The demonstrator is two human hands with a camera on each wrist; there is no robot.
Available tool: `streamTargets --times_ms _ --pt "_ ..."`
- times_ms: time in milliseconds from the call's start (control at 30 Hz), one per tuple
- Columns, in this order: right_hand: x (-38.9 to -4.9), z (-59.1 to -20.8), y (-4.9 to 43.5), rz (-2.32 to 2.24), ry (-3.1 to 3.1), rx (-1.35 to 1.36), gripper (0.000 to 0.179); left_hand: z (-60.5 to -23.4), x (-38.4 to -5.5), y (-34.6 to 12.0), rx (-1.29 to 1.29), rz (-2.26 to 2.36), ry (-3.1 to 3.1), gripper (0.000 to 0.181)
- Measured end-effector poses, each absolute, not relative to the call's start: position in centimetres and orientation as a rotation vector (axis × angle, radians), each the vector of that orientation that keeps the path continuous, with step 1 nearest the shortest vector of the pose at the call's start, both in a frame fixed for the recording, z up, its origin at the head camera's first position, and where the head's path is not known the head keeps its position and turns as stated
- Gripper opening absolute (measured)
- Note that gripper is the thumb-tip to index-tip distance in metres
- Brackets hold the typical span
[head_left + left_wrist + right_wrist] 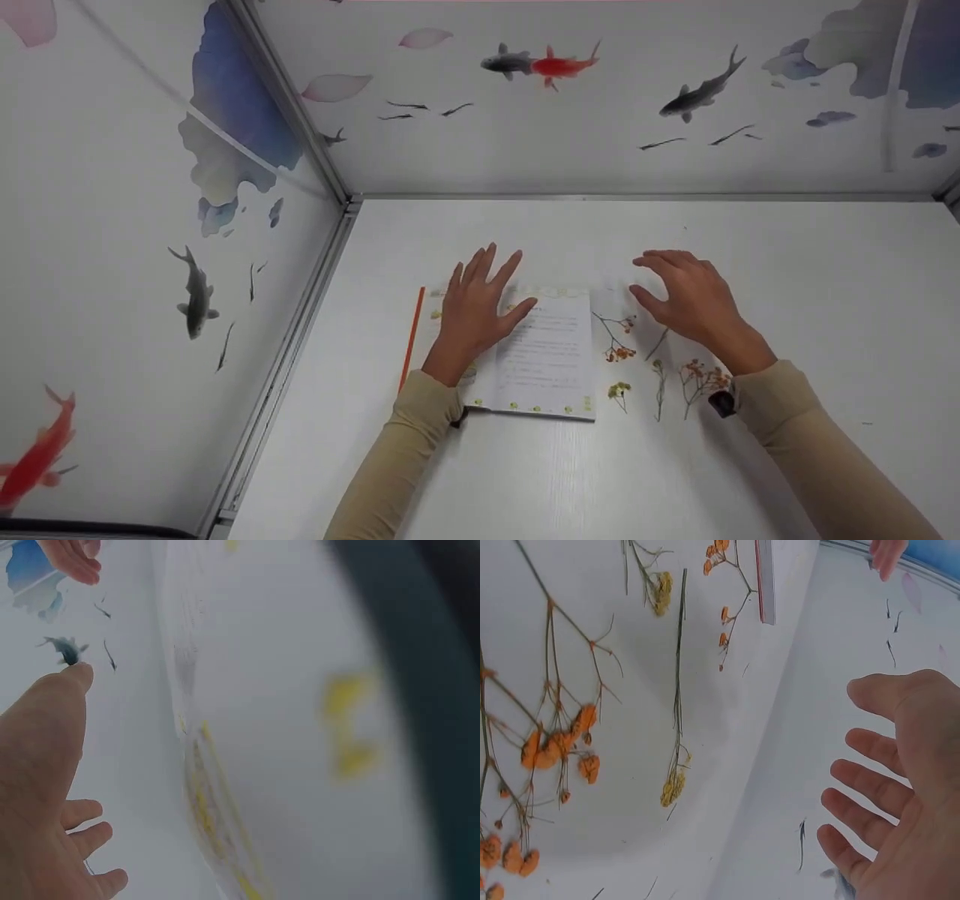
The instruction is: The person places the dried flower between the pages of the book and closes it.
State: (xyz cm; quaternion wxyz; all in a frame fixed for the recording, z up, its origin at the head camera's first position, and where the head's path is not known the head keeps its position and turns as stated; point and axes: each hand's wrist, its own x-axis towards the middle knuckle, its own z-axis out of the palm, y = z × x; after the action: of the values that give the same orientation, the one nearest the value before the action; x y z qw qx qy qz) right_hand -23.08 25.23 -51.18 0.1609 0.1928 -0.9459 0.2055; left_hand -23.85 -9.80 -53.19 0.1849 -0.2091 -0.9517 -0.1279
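Observation:
An open book (544,360) with printed lines and small yellow-green drawings lies on the white table. Over its left page my left hand (476,307) is spread, fingers straight and nothing in its grasp. Off the book's right side my right hand (686,296) hovers with loosely bent fingers, holding nothing; the right wrist view shows its palm (922,817) bare. Dried flower sprigs lie between the book and the right wrist: an orange sprig (619,352), a yellow-green sprig (619,390), a thin upright sprig (659,390) and a larger orange sprig (697,376), partly behind the wrist.
White panels printed with fish and blotches stand as a back wall (525,150) and a left wall (112,225). A metal rail (645,197) runs along the table's back edge. An orange strip (412,337) lines the book's left edge.

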Motion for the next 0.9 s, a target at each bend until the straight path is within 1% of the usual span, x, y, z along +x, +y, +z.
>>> streamTargets --times_ms 200,433,667,800,900 --pt "-22.7 -51.8 24.8 0.581 -2.707 0.569 0.034 -54.1 -23.0 -9.9 -0.587 -0.37 -2.705 0.075" --pt "-22.3 -52.3 24.2 0.574 -2.699 0.603 0.029 -55.1 -22.2 -10.2 -0.573 -0.416 -2.726 0.073" --pt "-21.4 -52.7 23.3 0.578 -2.798 0.61 0.019 -55.4 -21.6 -10.4 -0.585 -0.428 -2.825 0.074" --pt "-21.1 -53.1 22.7 0.58 -2.876 0.594 0.016 -55.5 -21.3 -10.6 -0.579 -0.447 -2.88 0.076" --pt "-20.9 -53.3 22.3 0.59 -2.947 0.574 0.017 -55.6 -21.0 -10.7 -0.585 -0.448 -2.92 0.081"
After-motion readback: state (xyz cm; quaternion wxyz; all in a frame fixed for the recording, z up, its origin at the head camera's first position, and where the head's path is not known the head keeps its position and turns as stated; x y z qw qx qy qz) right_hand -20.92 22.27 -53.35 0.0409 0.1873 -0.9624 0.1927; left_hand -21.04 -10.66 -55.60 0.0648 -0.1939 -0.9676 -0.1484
